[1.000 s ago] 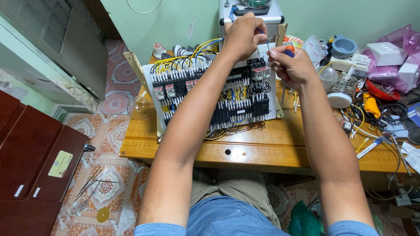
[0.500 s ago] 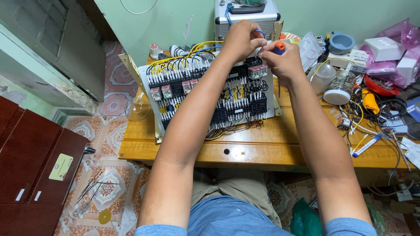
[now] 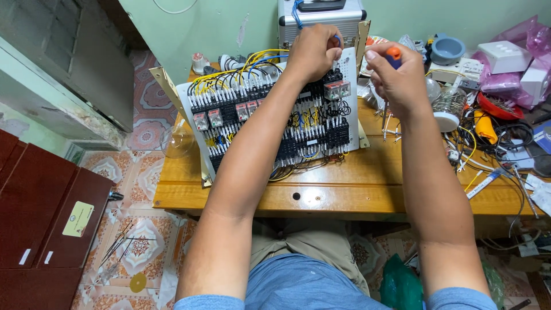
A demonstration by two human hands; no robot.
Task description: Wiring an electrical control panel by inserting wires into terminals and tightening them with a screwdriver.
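Observation:
A white control panel point(image 3: 229, 123) packed with relays, black terminal blocks and yellow and black wires leans tilted on a wooden table point(image 3: 344, 189). My left hand point(image 3: 313, 50) is closed at the panel's top right corner, pinching a blue wire there. My right hand point(image 3: 397, 74) is just right of the panel, curled around a screwdriver with an orange handle point(image 3: 393, 54); its shaft points down past the panel's right edge.
A silver metal case point(image 3: 321, 17) stands behind the panel. The right side of the table holds a clear jar point(image 3: 447, 106), a grey bowl point(image 3: 446, 49), white boxes, pink bags and tangled cables. A dark red cabinet point(image 3: 40, 212) stands on the patterned floor at left.
My right hand has moved away to the right of my left hand and the panel, carrying the screwdriver. My left hand stays at the panel's top right corner.

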